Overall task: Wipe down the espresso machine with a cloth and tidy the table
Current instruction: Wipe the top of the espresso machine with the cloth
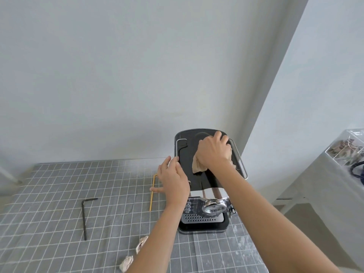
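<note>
A black espresso machine (pixel 185 152) with chrome side rails stands at the right end of the table. My right hand (pixel 213 152) presses a crumpled beige cloth (pixel 198 167) onto the machine's glossy top. My left hand (pixel 173 180) rests against the machine's left side, fingers on the left chrome rail. The chrome portafilter (pixel 212 206) and perforated drip tray (pixel 202 218) show at the machine's front, below my right forearm.
The table wears a grey grid-pattern cloth (pixel 59 194). A black hex key (pixel 84 217) and a yellow L-shaped rod (pixel 152 192) lie left of the machine. Crumpled paper scraps (pixel 126 263) lie near the front edge. A clear box of clutter (pixel 346 148) sits on a side table at right.
</note>
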